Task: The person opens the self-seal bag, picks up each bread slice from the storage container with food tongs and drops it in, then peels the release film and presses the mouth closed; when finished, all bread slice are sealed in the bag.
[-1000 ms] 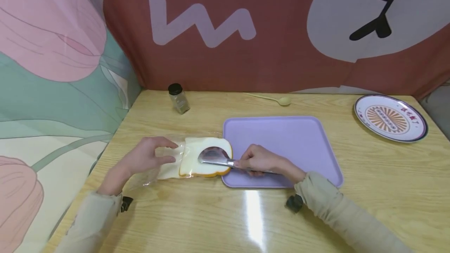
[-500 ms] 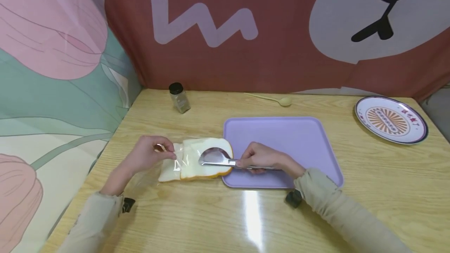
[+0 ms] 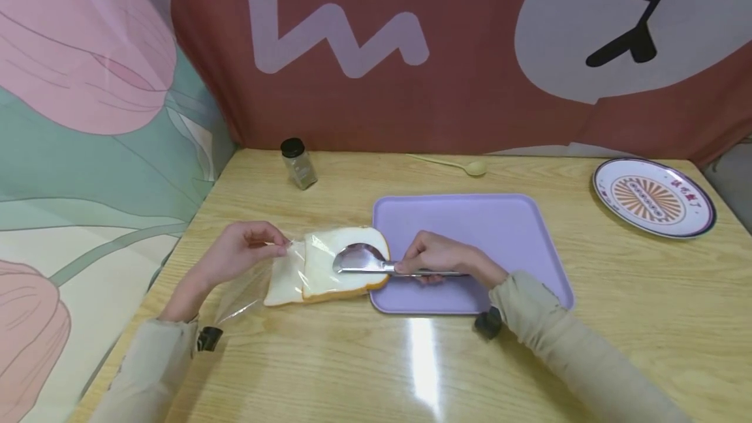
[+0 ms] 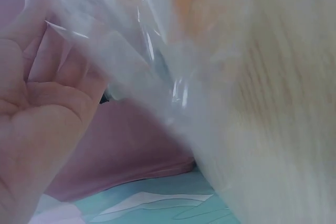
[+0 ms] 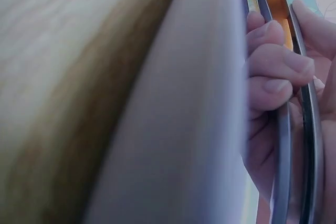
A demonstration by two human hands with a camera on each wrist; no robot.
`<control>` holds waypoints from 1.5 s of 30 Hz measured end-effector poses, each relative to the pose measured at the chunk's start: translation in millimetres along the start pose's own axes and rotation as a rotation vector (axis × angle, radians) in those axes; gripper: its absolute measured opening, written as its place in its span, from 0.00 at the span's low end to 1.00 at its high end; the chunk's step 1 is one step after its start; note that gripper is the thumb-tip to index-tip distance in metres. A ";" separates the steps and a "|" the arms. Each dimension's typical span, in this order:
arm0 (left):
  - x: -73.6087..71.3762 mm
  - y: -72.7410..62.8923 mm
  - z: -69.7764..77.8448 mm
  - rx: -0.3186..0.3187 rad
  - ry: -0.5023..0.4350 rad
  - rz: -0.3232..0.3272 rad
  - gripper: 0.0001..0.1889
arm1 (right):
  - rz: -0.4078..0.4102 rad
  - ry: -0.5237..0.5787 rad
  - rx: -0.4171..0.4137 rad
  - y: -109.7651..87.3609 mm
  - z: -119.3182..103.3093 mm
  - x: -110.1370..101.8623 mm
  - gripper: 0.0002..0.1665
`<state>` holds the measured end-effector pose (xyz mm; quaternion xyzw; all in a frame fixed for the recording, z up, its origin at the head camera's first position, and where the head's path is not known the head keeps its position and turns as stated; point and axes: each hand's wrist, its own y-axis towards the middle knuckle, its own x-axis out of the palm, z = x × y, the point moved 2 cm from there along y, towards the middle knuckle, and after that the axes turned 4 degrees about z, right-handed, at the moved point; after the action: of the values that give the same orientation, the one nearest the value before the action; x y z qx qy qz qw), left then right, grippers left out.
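Two white bread slices with golden crusts overlap at the tray's left edge; the upper slice (image 3: 329, 282) reaches over the rim. A clear plastic bag (image 3: 242, 292) covers them and trails to the left. My left hand (image 3: 241, 250) pinches the bag's film between thumb and fingers, raised beside the lower slice (image 3: 284, 279). In the left wrist view the film (image 4: 152, 51) stretches away from the fingers. My right hand (image 3: 437, 256) grips metal tongs (image 3: 364, 263), whose broad rounded end lies over the upper slice. Both tong arms (image 5: 311, 150) show inside the curled fingers in the right wrist view.
The lilac tray (image 3: 470, 220) lies right of the bread. Behind stand a black-capped glass jar (image 3: 301, 168) and, lying down, a pale yellow spoon (image 3: 470, 168). A patterned plate (image 3: 652, 198) is at the far right. A red printed cloth (image 3: 352, 109) hangs behind the table (image 3: 329, 358).
My left hand went from open fingers to pinching the bag's film, then lifted it slightly up and left. The tongs have stayed almost still on the upper slice.
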<state>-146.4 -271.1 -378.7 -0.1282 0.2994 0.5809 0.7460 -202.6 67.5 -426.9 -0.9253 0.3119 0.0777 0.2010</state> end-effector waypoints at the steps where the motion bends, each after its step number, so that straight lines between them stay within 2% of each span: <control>1: -0.4 0.0 0.4 0.002 0.011 0.010 0.02 | -0.002 -0.002 0.001 0.1 -0.6 -1.0 0.19; 7: -1.2 2.1 5.3 0.033 0.070 0.051 0.03 | -0.003 -0.044 -0.006 -1.4 -9.6 -7.3 0.20; 15: 3.5 2.9 2.9 0.029 0.010 0.061 0.03 | -0.023 -0.030 0.034 2.0 -12.0 -9.2 0.21; 20: 6.0 4.0 1.0 0.041 0.026 0.055 0.03 | -0.038 0.011 0.065 7.0 -10.6 -6.1 0.22; 29: 0.2 1.9 8.3 0.206 0.250 0.195 0.09 | -0.048 -0.109 0.059 9.9 -19.7 -8.7 0.20; 32: -3.1 1.6 7.6 0.217 0.277 0.176 0.08 | -0.057 -0.108 0.063 9.9 -20.6 -9.7 0.20; 38: -15.9 -6.1 -2.3 0.131 0.299 0.071 0.13 | -0.066 -0.104 0.060 11.5 -19.6 -10.7 0.21; 45: -16.4 -5.0 -11.8 0.092 0.393 0.022 0.14 | -0.091 -0.104 0.060 12.7 -21.0 -8.8 0.21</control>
<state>-147.6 -291.9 -379.0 -0.2016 0.4669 0.5386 0.6717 -216.9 54.3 -409.5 -0.9268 0.2609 0.1073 0.2478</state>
